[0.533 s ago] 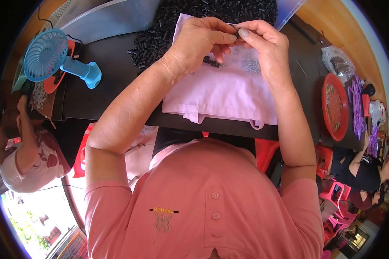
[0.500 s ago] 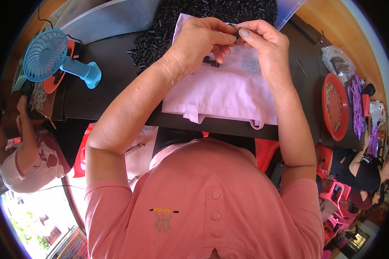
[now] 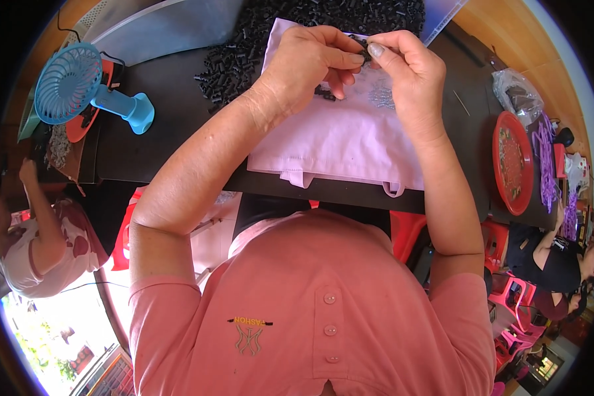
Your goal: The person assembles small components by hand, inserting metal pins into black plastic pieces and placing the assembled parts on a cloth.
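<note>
At far left we note the blue fan (image 3: 65, 84) and, beyond it, a co-worker's hand (image 3: 28, 173), now lower than half a second ago. The pile of black pieces (image 3: 231, 69) lies near the left hand (image 3: 301, 63), whose thumb and fingers are pinched on a small black piece (image 3: 365, 58) above the lilac cloth (image 3: 336, 148). The right hand (image 3: 417, 72) has shifted slightly rightward; its thumb and index finger are narrowed at the same piece, though we cannot tell whether they grip or merely touch it. More of the piece now shows between the fingertips; we take this as a small readjustment, with handling unfinished. Small grey bits (image 3: 381, 98) lie on the cloth below; the red tray (image 3: 516, 203) stands farther right.
</note>
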`<state>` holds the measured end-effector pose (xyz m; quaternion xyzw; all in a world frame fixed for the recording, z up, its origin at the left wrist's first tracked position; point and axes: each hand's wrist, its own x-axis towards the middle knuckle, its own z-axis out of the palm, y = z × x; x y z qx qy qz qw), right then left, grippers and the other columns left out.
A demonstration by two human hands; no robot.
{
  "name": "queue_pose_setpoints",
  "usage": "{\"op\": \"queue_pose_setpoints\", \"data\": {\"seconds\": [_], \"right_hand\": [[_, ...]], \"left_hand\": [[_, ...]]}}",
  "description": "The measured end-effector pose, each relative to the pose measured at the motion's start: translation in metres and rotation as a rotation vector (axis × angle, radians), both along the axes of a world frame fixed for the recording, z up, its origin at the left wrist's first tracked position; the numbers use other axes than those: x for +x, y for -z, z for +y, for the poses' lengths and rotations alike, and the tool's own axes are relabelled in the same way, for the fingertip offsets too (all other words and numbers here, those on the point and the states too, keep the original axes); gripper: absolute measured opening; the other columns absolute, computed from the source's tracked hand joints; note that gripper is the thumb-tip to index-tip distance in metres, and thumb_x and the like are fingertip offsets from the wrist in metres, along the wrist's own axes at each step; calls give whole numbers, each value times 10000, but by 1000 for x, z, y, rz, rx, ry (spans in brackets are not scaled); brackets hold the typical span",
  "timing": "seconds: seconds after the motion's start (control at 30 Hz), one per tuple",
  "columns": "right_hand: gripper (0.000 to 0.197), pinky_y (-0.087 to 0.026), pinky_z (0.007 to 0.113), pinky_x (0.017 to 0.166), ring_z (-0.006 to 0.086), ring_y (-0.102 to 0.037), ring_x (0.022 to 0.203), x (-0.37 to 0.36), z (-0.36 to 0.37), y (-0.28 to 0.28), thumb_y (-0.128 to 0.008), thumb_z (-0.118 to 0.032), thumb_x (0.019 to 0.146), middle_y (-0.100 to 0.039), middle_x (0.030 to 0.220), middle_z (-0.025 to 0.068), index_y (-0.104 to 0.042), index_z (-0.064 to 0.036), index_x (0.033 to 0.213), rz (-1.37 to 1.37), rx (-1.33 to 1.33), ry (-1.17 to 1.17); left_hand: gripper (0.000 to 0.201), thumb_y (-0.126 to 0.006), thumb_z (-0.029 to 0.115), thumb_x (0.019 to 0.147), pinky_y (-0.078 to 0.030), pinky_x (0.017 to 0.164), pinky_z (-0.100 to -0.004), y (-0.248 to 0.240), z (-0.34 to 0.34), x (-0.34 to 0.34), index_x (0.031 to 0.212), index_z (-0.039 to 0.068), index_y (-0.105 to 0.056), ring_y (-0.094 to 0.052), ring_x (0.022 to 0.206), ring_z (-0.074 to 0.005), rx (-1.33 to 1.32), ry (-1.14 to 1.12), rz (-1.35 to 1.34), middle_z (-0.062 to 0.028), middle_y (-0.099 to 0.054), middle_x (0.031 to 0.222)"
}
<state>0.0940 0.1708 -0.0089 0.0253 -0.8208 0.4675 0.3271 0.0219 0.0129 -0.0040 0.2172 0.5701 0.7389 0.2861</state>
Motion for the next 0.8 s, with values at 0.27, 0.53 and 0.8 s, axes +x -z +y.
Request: {"op": "queue_pose_setpoints", "data": {"seconds": [0.27, 0.53, 0.8], "right_hand": [[70, -504, 252, 599, 107, -629, 648, 0, -7, 3, -672, 2, 835, -692, 751, 63, -679, 2, 905, -13, -132, -14], [34, -481, 260, 572, 98, -604, 637, -1, -9, 6, -666, -2, 837, -676, 727, 55, -669, 7, 870, 149, 138, 36], [53, -472, 235, 586, 88, -580, 640, 1, -11, 6, -637, -15, 860, -662, 723, 46, -666, 12, 896, -66, -212, -75]], "left_hand": [[152, -650, 50, 876, -506, 541, -286, -1, -1, 3, 972, -68, -659, -632, 667, -167, -69, -11, 69, -113, -659, 819], [129, -653, 64, 877, -490, 529, -276, 3, -1, 1, 943, -47, -659, -611, 633, -152, -90, -15, 49, -99, -653, 798], [131, -651, 63, 877, -490, 534, -286, 6, 0, -1, 949, -47, -659, -601, 617, -157, -67, 2, 71, -102, -652, 786]]}}
